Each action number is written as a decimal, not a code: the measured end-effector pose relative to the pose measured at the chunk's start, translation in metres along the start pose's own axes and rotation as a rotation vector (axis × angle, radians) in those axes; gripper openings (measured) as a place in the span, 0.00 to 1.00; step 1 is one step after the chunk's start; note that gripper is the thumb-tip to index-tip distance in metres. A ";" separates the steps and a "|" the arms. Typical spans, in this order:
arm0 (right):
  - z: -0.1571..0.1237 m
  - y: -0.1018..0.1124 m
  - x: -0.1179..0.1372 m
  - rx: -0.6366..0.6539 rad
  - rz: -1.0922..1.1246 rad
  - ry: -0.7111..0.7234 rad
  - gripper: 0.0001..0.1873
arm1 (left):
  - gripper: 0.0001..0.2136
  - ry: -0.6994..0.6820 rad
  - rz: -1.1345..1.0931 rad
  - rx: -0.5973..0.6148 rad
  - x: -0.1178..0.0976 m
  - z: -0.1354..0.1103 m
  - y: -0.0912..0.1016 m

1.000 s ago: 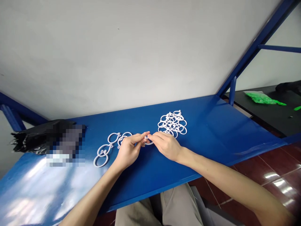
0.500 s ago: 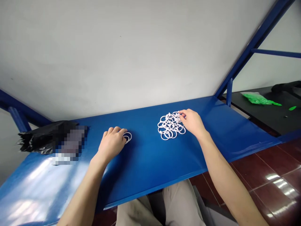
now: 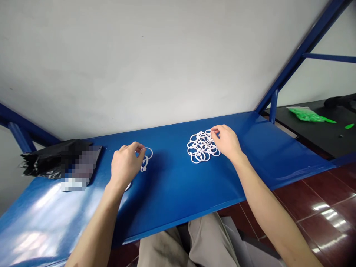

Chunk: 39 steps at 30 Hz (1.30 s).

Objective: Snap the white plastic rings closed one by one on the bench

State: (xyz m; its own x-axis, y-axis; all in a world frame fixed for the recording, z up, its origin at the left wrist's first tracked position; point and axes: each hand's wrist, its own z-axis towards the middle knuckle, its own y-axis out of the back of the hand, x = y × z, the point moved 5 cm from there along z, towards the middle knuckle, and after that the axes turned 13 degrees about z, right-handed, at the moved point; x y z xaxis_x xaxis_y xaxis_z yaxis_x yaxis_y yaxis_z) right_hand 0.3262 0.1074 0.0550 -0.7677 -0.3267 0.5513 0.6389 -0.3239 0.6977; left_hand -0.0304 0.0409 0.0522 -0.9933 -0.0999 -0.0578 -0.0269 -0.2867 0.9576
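Observation:
My left hand pinches a thin white ring at the left of the blue table. Below that ring hang or lie smaller white loops, partly behind my fingers. Another bit of white ring shows beside my left wrist. A loose pile of white rings, overlapping one another, lies right of the middle. At its far right edge my right hand has thumb and forefinger closed on one white ring of the pile.
A crumpled black plastic bag and a blurred-out flat item lie at the table's left. Blue metal struts rise at both ends. On a dark table to the right sits a bag with bright green contents. Behind stands a pale wall.
My left hand has risen slightly and moved left, lifting a white ring with smaller loops below. A ring part now shows by its wrist. My right hand stays at the pile.

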 end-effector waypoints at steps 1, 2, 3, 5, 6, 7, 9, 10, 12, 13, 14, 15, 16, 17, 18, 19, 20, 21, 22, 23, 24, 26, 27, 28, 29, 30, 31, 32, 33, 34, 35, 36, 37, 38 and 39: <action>-0.002 -0.003 0.007 -0.015 0.020 0.042 0.10 | 0.13 0.040 -0.017 -0.017 0.000 0.000 0.003; -0.004 -0.006 0.016 -0.023 0.046 0.094 0.10 | 0.13 0.073 -0.035 -0.035 -0.001 -0.001 0.006; -0.008 -0.011 0.025 -0.022 0.079 0.153 0.10 | 0.13 0.098 -0.058 -0.051 -0.002 -0.002 0.008; -0.017 -0.021 0.045 0.011 0.158 0.279 0.11 | 0.14 0.116 -0.125 -0.065 -0.008 -0.004 0.011; -0.023 -0.027 0.055 0.046 0.200 0.342 0.12 | 0.14 0.111 -0.169 -0.064 -0.011 -0.005 0.011; -0.029 -0.032 0.065 0.088 0.237 0.399 0.14 | 0.14 0.099 -0.216 -0.059 -0.015 -0.006 0.010; -0.042 -0.044 0.082 0.187 0.273 0.499 0.16 | 0.14 0.050 -0.298 -0.042 -0.025 -0.007 0.007; -0.049 -0.049 0.088 0.234 0.273 0.537 0.17 | 0.13 0.024 -0.329 -0.035 -0.029 -0.008 0.006; -0.060 -0.059 0.098 0.322 0.282 0.580 0.18 | 0.13 -0.017 -0.379 -0.021 -0.036 -0.011 0.002; -0.064 -0.064 0.101 0.364 0.301 0.584 0.18 | 0.13 -0.027 -0.404 -0.014 -0.039 -0.012 0.000; -0.068 -0.068 0.103 0.400 0.334 0.576 0.19 | 0.12 -0.028 -0.429 -0.004 -0.041 -0.013 -0.001; -0.071 -0.071 0.104 0.427 0.379 0.561 0.19 | 0.12 -0.022 -0.456 0.007 -0.043 -0.014 -0.003; -0.072 -0.074 0.104 0.439 0.429 0.540 0.20 | 0.12 -0.011 -0.487 0.019 -0.045 -0.016 -0.004; -0.073 -0.076 0.104 0.435 0.479 0.518 0.20 | 0.12 0.002 -0.520 0.028 -0.048 -0.017 -0.006; -0.073 -0.077 0.103 0.415 0.527 0.497 0.18 | 0.12 0.017 -0.552 0.032 -0.050 -0.019 -0.007; -0.073 -0.077 0.102 0.385 0.570 0.479 0.15 | 0.12 0.033 -0.578 0.030 -0.053 -0.020 -0.007; -0.073 -0.078 0.102 0.360 0.603 0.467 0.11 | 0.11 0.052 -0.597 0.019 -0.055 -0.022 -0.007; -0.072 -0.078 0.101 0.341 0.624 0.463 0.07 | 0.11 0.074 -0.606 0.001 -0.056 -0.023 -0.006; -0.072 -0.078 0.101 0.331 0.636 0.467 0.04 | 0.11 0.098 -0.604 -0.024 -0.057 -0.023 -0.005; -0.072 -0.078 0.101 0.333 0.643 0.476 0.03 | 0.10 0.126 -0.595 -0.049 -0.056 -0.024 -0.005; -0.071 -0.078 0.101 0.340 0.648 0.482 0.03 | 0.10 0.152 -0.579 -0.066 -0.054 -0.023 -0.004; -0.069 -0.077 0.100 0.359 0.666 0.460 0.05 | 0.10 0.169 -0.501 -0.048 -0.048 -0.021 -0.007; -0.068 -0.076 0.099 0.365 0.680 0.430 0.06 | 0.09 0.151 -0.427 -0.016 -0.045 -0.019 -0.009; -0.066 -0.075 0.097 0.366 0.697 0.394 0.08 | 0.09 0.112 -0.327 0.017 -0.041 -0.017 -0.012; -0.063 -0.074 0.095 0.358 0.712 0.359 0.09 | 0.09 0.059 -0.208 0.033 -0.038 -0.015 -0.014; -0.061 -0.072 0.093 0.346 0.725 0.327 0.10 | 0.09 0.004 -0.082 0.021 -0.036 -0.014 -0.016; -0.059 -0.070 0.092 0.333 0.736 0.299 0.10 | 0.09 -0.046 0.033 -0.020 -0.034 -0.013 -0.016; -0.057 -0.069 0.090 0.324 0.748 0.269 0.09 | 0.10 -0.093 0.120 -0.080 -0.033 -0.013 -0.015; -0.056 -0.069 0.089 0.324 0.768 0.233 0.08 | 0.11 -0.142 0.172 -0.147 -0.034 -0.013 -0.013; -0.055 -0.069 0.087 0.337 0.803 0.181 0.08 | 0.12 -0.204 0.182 -0.211 -0.037 -0.015 -0.011; -0.054 -0.071 0.085 0.360 0.860 0.115 0.08 | 0.14 -0.288 0.154 -0.261 -0.042 -0.017 -0.008; -0.053 -0.073 0.083 0.388 0.933 0.039 0.09 | 0.15 -0.391 0.103 -0.299 -0.049 -0.020 -0.005; -0.053 -0.075 0.081 0.417 1.014 -0.042 0.11 | 0.15 -0.506 0.043 -0.328 -0.057 -0.025 -0.001; -0.053 -0.078 0.079 0.446 1.095 -0.120 0.13 | 0.13 -0.613 -0.013 -0.352 -0.065 -0.030 0.002; -0.052 -0.081 0.078 0.475 1.167 -0.190 0.15 | 0.11 -0.698 -0.059 -0.373 -0.072 -0.035 0.005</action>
State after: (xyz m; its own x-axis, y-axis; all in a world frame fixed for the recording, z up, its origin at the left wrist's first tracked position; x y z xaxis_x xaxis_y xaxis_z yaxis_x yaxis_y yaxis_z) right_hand 0.2175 0.0617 0.0175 0.2160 -0.0573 0.9747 0.8865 0.4299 -0.1712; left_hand 0.0453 0.0137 0.0514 -0.8358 0.5103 0.2024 -0.1652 -0.5854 0.7937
